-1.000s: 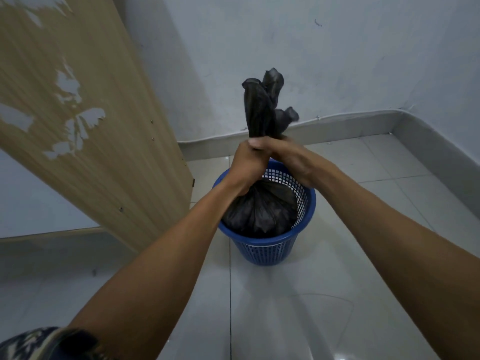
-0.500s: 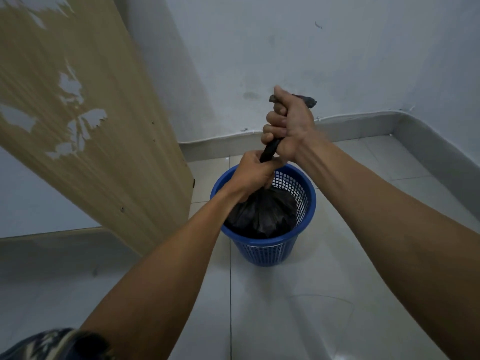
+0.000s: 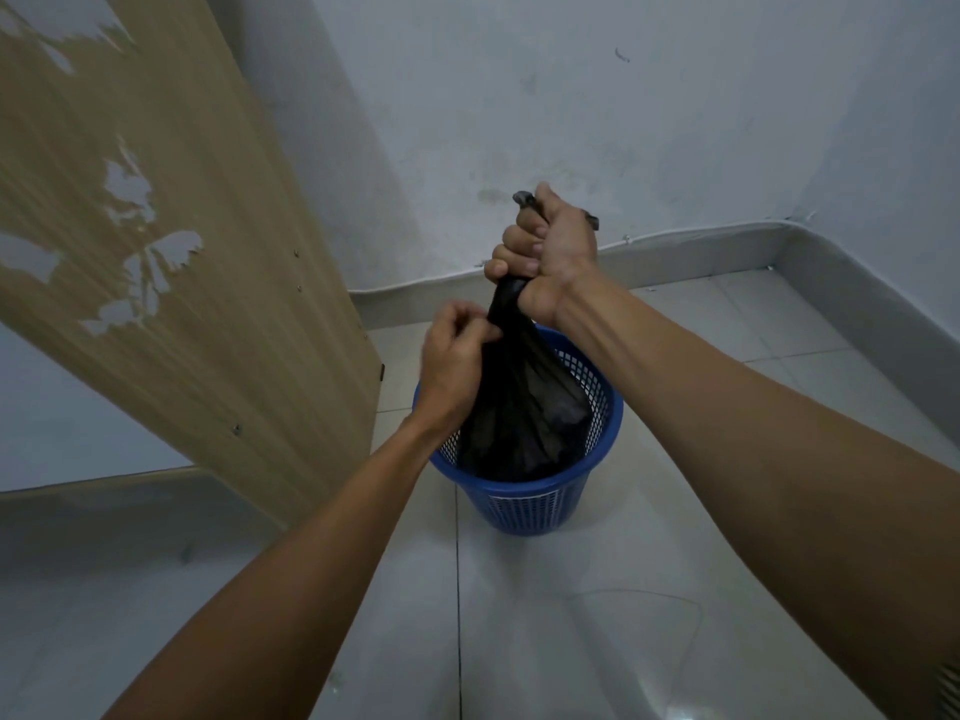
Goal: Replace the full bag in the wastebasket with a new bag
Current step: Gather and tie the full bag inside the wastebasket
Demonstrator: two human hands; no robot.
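A full black bag [image 3: 524, 418] stands in the blue mesh wastebasket [image 3: 540, 506] on the tiled floor. My right hand [image 3: 550, 246] grips the bag's gathered neck in a fist above the basket and holds it stretched upward; the neck's end sticks out above the fist. My left hand [image 3: 454, 356] is at the left side of the neck just below, fingers curled with the fingertips against the plastic. The bag's lower part is still inside the basket.
A worn wooden door [image 3: 156, 241] leans in on the left, close to the basket. Pale walls with a raised skirting [image 3: 701, 246] close the corner behind and to the right. Glossy floor tiles [image 3: 597, 615] stretch toward me.
My right hand slid up the neck and pulled the bag higher out of the basket. My left hand let go of its full grip and shifted to the neck's left side.
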